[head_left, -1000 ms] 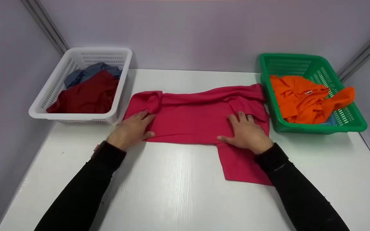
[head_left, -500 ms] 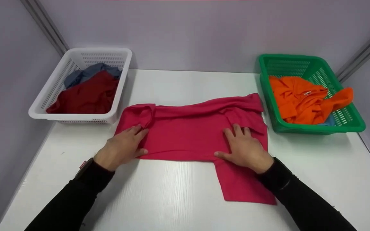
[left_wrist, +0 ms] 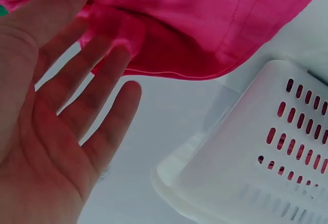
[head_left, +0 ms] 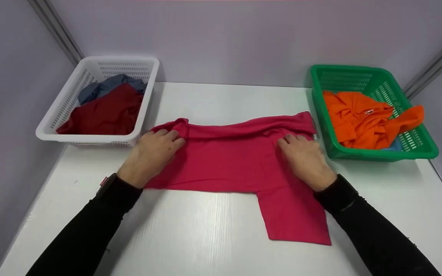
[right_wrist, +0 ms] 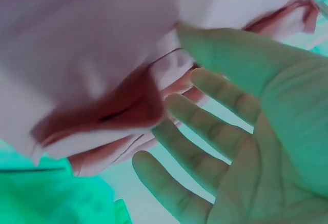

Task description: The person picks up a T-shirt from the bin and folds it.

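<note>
A crimson-pink T-shirt point(head_left: 225, 165) lies partly folded on the white table, its far long edge bunched and one sleeve point(head_left: 296, 218) spread toward the person at the right. My left hand point(head_left: 154, 153) holds a fold at the shirt's left end, thumb and fingertips meeting the cloth. In the left wrist view a stitched hem point(left_wrist: 241, 24) hangs past those fingers. Near the shirt's right end, my right hand point(head_left: 303, 159) pinches the loose upper flap, its fingers bent in the head view. The right wrist view has shifted colours; there the flap point(right_wrist: 128, 106) reaches the thumb and fingertips.
A white basket point(head_left: 150, 96) with dark red and blue-grey clothes stands at the back left. At the back right is a green basket point(head_left: 317, 99) holding an orange garment point(head_left: 359, 122). Pale panels point(head_left: 232, 42) enclose the table point(head_left: 205, 237).
The shirt slid toward the person under both flat hands. Afterwards both hands moved forward onto its upper folds and their fingers bent. The right flap now lies beneath the right hand.
</note>
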Tool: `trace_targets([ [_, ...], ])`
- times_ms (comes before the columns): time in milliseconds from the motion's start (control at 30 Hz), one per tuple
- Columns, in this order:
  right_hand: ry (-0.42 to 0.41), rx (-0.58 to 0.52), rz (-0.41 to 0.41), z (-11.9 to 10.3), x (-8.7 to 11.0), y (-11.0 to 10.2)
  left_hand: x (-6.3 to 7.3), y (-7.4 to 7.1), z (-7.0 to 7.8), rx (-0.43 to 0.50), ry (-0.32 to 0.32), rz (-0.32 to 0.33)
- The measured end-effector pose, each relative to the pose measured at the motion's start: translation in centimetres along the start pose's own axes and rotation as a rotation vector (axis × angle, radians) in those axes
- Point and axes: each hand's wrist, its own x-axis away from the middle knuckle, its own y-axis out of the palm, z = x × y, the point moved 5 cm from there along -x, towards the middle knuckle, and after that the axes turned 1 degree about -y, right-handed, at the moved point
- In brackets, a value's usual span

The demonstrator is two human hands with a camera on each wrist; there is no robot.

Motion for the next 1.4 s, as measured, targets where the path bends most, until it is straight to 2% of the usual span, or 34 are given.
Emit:
trace_targets([
  [67,0.004,0.014,-0.008,0.7,-0.3,0.5,-0.6,0.0,-0.2,-0.018,0.006,0.043],
  [133,0.011,0.036,-0.028,1.4,-0.6,1.1,-1.3,0.2,-0.5,-0.04,0.009,0.058],
  [367,-0.005,0.108,-0.112,2.7,-2.5,2.5,-3.9,1.6,-1.1,-0.145,0.001,-0.009],
  [467,0.004,0.093,-0.119,3.2,-3.7,1.8,-5.2,2.0,-1.3,-0.175,0.0,-0.039],
  [633,0.026,0.049,-0.049,4.6,-5.9,-0.5,-6.7,1.9,-1.9,-0.182,-0.006,-0.089],
  [767,0.053,0.019,-0.011,6.2,-7.7,-1.9,-7.8,0.9,-3.0,-0.155,-0.024,-0.074],
  [900,0.099,-0.001,-0.017,8.0,-9.5,-2.6,-8.8,-0.5,-4.1,-0.083,-0.027,-0.038],
  [967,0.127,-0.008,-0.031,8.9,-10.3,-2.7,-9.1,-0.9,-4.1,-0.032,0.005,-0.05],
  [1033,0.16,-0.014,-0.058,9.7,-11.1,-2.8,-9.1,-0.9,-3.7,0.014,0.066,-0.072],
  [1133,0.205,-0.018,-0.08,10.6,-12.3,-2.6,-8.8,-0.5,-2.7,0.058,0.149,-0.138],
  [1200,0.23,-0.022,-0.077,11.1,-13.0,-2.2,-8.5,-0.1,-2.2,0.04,0.183,-0.17],
  [1300,0.263,-0.023,-0.039,11.7,-13.7,-1.5,-8.2,0.3,-1.8,-0.032,0.199,-0.192],
  [1400,0.302,-0.026,-0.021,12.2,-14.2,-0.5,-8.2,0.3,-1.4,-0.087,0.21,-0.166],
])
